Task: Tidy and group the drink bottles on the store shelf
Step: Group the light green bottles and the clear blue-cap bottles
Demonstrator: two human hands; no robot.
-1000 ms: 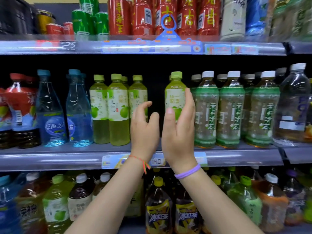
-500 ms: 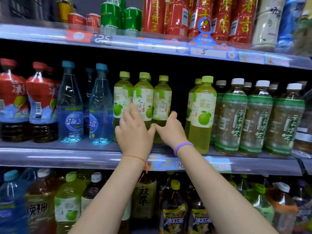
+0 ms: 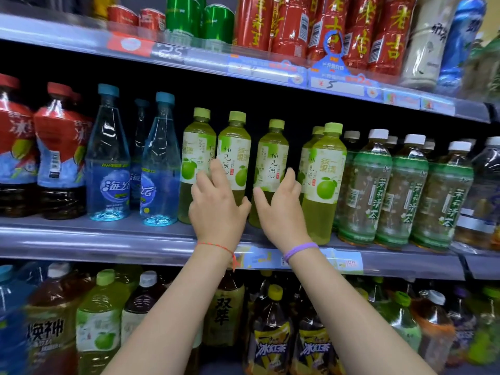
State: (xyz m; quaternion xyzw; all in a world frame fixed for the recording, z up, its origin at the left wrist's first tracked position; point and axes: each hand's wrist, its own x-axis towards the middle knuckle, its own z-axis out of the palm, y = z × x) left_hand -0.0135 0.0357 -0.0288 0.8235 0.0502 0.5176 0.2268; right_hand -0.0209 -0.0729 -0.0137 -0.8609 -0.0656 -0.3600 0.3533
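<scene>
Middle shelf (image 3: 94, 239): both hands (image 3: 216, 209) spread open against upright pale-green pomelo bottles (image 3: 272, 169).

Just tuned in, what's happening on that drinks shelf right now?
A person is straightening the yellow-green bottles on the middle shelf. The left hand rests against the second bottle of that row, fingers on its label. The right hand is cupped around the third bottle. A dark gap separates the third bottle from the rightmost pair, so the group isn't closed up yet.
</scene>
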